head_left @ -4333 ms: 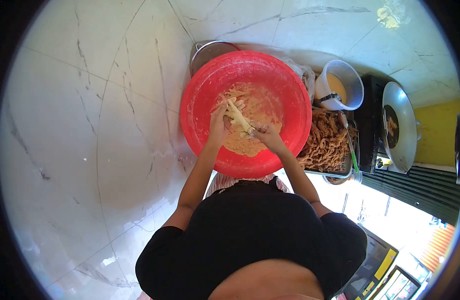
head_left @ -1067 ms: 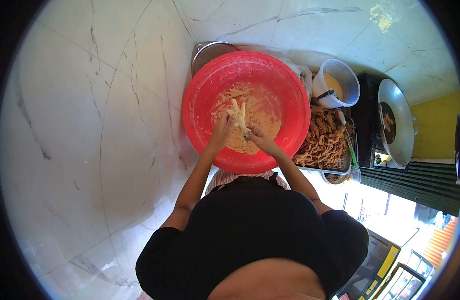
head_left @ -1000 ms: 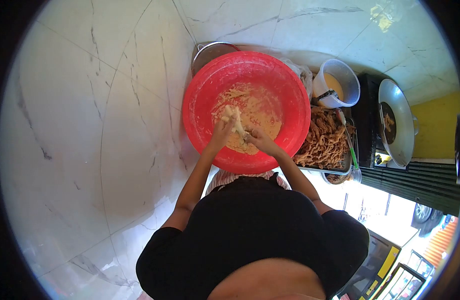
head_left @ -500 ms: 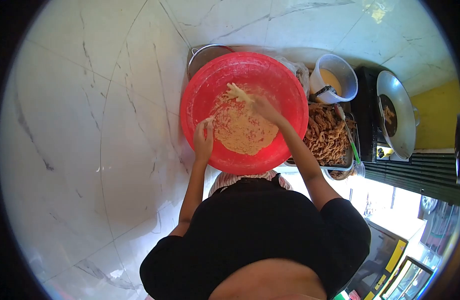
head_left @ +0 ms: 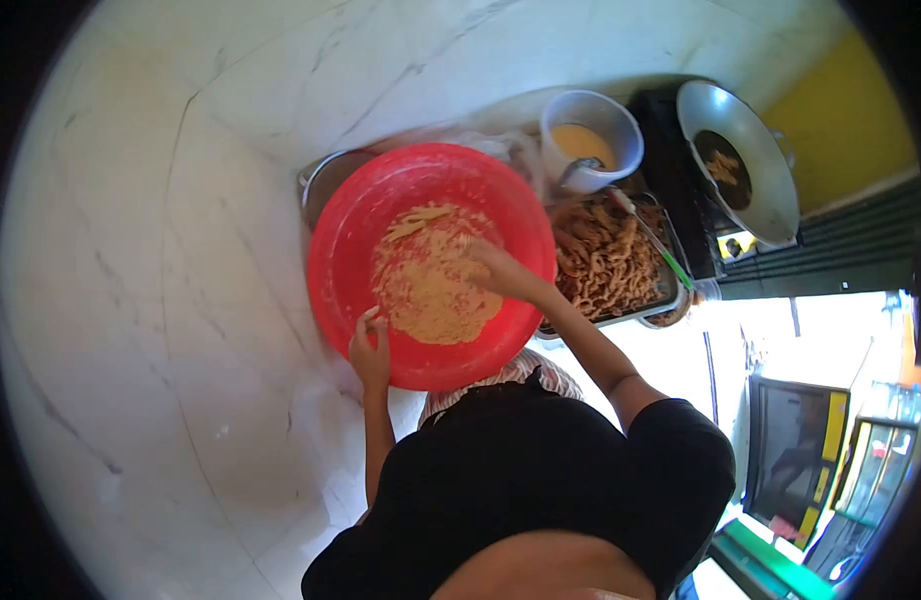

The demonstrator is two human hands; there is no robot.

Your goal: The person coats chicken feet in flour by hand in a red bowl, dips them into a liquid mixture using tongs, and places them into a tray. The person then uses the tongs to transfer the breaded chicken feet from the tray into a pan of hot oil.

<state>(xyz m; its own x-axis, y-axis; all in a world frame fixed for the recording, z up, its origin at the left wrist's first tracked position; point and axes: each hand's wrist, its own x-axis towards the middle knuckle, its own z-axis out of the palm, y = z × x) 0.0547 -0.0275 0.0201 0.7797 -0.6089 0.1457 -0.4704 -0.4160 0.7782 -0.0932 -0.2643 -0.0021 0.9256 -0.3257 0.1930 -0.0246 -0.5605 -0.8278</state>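
Head view looks straight down on a red basin [head_left: 341, 250] standing on a floor [head_left: 161, 300] of pale, grey-veined marble tiles. A heap of crumbly tan dough [head_left: 426, 290] lies in the bottom of the basin.

The left hand [head_left: 369, 350] sits at the basin's near rim, its fingers [head_left: 367, 320] hooked over the edge and holding it. The right hand [head_left: 486, 268] reaches into the basin and lies on the dough; whether its fingers are closed on any of it I cannot tell.

Behind the basin, touching its far left side, a metal pot [head_left: 316, 185] peeks out. Just to the basin's right is a tray [head_left: 606, 265] heaped with brown fried strips. Beyond the basin's far right rim is a white bucket [head_left: 591, 140] of yellow batter. Further right of the basin a wok [head_left: 736, 165] rests on a dark stove by a yellow wall [head_left: 841, 110].
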